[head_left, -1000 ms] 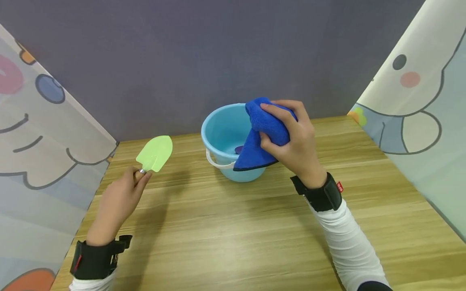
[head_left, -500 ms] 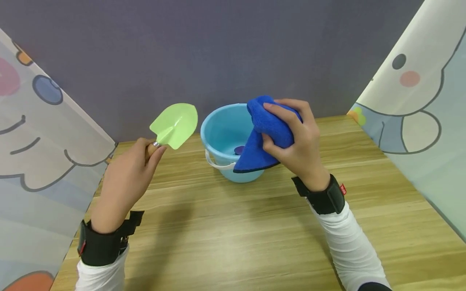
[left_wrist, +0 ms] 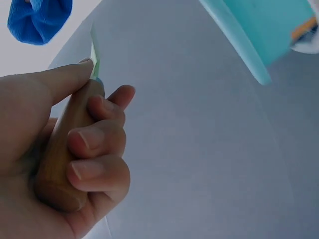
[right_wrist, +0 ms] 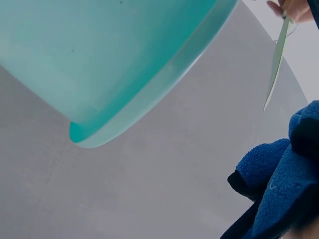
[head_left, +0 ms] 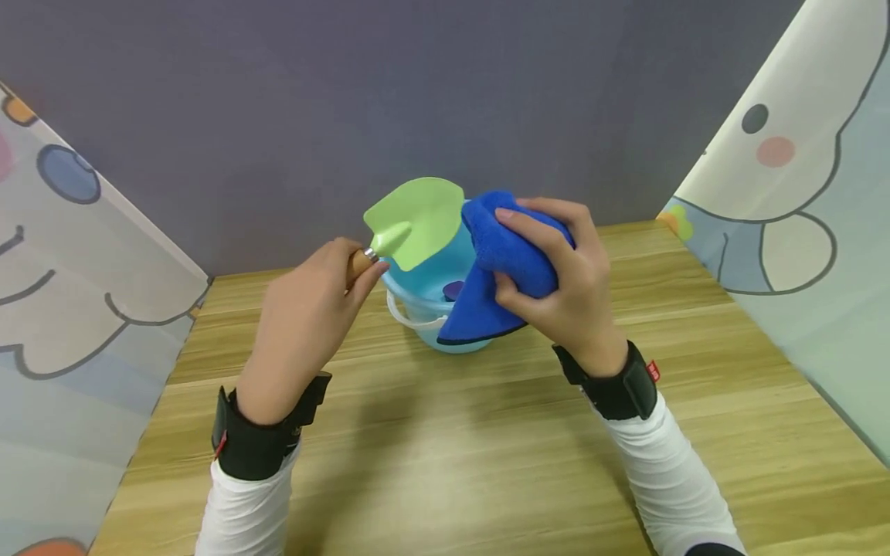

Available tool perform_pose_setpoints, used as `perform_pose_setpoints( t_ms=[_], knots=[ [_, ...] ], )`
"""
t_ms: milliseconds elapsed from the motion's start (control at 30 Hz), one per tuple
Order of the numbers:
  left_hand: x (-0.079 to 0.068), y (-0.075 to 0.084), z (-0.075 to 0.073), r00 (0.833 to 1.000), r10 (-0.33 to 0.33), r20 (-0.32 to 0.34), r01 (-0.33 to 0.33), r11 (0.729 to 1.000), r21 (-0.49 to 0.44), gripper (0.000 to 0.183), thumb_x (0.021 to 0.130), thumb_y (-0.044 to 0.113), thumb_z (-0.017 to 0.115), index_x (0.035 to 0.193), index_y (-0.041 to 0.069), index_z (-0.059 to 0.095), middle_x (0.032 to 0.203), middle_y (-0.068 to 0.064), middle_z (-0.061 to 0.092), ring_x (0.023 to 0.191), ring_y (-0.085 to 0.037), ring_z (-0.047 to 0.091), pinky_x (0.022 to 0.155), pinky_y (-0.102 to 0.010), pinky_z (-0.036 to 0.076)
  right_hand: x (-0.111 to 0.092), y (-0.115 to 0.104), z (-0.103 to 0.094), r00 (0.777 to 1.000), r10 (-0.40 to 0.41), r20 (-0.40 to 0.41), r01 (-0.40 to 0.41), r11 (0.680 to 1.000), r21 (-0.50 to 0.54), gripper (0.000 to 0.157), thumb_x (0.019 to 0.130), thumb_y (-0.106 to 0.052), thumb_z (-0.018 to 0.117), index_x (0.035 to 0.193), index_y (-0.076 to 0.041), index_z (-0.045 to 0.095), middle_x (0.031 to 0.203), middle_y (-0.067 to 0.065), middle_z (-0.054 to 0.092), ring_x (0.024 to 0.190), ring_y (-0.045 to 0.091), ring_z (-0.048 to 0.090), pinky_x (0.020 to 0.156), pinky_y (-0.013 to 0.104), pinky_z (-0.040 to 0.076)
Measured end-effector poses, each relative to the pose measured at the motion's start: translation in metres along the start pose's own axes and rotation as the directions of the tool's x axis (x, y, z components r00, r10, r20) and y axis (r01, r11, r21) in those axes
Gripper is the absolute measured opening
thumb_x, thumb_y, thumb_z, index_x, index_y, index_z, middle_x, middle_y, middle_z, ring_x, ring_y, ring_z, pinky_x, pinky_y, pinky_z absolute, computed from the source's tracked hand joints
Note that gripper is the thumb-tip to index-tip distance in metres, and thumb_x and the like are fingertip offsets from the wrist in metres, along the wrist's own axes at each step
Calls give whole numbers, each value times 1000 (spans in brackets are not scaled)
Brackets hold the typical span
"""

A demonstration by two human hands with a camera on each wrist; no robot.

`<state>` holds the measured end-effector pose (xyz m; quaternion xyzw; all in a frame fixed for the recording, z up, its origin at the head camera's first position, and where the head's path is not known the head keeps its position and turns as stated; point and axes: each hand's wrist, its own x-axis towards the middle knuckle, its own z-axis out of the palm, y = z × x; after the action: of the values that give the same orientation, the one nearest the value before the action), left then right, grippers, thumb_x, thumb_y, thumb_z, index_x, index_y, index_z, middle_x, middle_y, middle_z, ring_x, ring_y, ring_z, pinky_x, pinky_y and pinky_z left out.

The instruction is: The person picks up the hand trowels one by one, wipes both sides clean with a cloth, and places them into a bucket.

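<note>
My left hand [head_left: 306,316] grips the wooden handle of a hand trowel [head_left: 420,220] with a light green blade. In the head view the blade overlaps the far left rim of a light blue bucket [head_left: 410,282]. Curled fingers wrap the handle [left_wrist: 65,149] in the left wrist view. My right hand [head_left: 573,274] holds a bunched blue cloth [head_left: 514,255] with a dark edging, and one corner hangs down in front of the bucket's right side. Something small and purple [head_left: 453,291] lies inside the bucket. The bucket's right part is hidden behind the cloth.
The bucket's white handle [head_left: 410,315] hangs down at its front left. All this stands on a wood-grain table [head_left: 445,455]. A grey panel [head_left: 313,116] rises behind it, and cartoon-printed panels [head_left: 786,255] flank both sides.
My left hand has carried the trowel up and to the right, from left of the bucket to over its left rim. The right hand with the cloth has stayed almost in place.
</note>
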<state>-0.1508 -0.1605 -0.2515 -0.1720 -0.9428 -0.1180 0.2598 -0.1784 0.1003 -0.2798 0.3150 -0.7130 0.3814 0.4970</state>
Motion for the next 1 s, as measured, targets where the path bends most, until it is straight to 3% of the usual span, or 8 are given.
perform_pose_setpoints(
  t_ms=[200, 300, 433, 600, 800, 1000],
  knots=[
    [8, 16, 13, 980, 155, -121, -148, 987, 69, 29, 85, 33, 71, 85, 6, 61, 63, -3, 54, 42, -16, 45, 35, -32, 33, 1, -8, 6, 998, -58, -24, 57, 998, -5, 43, 67, -23, 70, 107, -7, 69, 108, 28, 62, 101, 37, 61, 81, 60, 54],
    [10, 22, 19, 969, 183, -167, -172, 982, 80, 29, 82, 31, 75, 77, 7, 58, 59, -3, 53, 41, -16, 45, 33, -33, 34, 1, -12, 9, 994, -107, -6, 107, 994, -11, 40, 70, -24, 70, 107, -8, 68, 108, 27, 62, 100, 38, 59, 80, 60, 53],
    [13, 28, 24, 970, 153, -188, -140, 987, 77, 28, 82, 25, 75, 71, 8, 56, 55, -4, 53, 39, -16, 44, 32, -34, 34, -3, -14, 13, 979, -200, 43, 203, 976, -76, 37, 77, -28, 70, 108, -8, 67, 108, 25, 63, 98, 39, 56, 77, 58, 52],
    [11, 33, 28, 979, 109, -175, -95, 992, 85, 29, 81, 19, 76, 67, 9, 52, 52, -2, 49, 37, -14, 39, 34, -28, 24, -9, -17, 16, 954, -281, 107, 297, 936, -190, 40, 78, -34, 71, 110, -10, 68, 110, 21, 65, 96, 40, 55, 74, 57, 51],
    [9, 39, 32, 980, 96, -176, -81, 993, 89, 30, 87, 12, 65, 66, 9, 45, 47, 1, 32, 37, -14, 25, 40, -25, 10, -11, -19, 20, 948, -282, 149, 312, 914, -260, 45, 70, -27, 75, 112, -12, 69, 112, 18, 65, 98, 41, 54, 74, 56, 49],
    [7, 40, 34, 978, 100, -185, -80, 991, 110, 34, 83, 7, 66, 62, 10, 40, 48, 1, 29, 36, -13, 22, 40, -26, 9, -10, -22, 25, 944, -239, 227, 301, 906, -299, 43, 77, -29, 69, 118, -17, 70, 122, 13, 65, 99, 41, 52, 76, 57, 45]
  ],
)
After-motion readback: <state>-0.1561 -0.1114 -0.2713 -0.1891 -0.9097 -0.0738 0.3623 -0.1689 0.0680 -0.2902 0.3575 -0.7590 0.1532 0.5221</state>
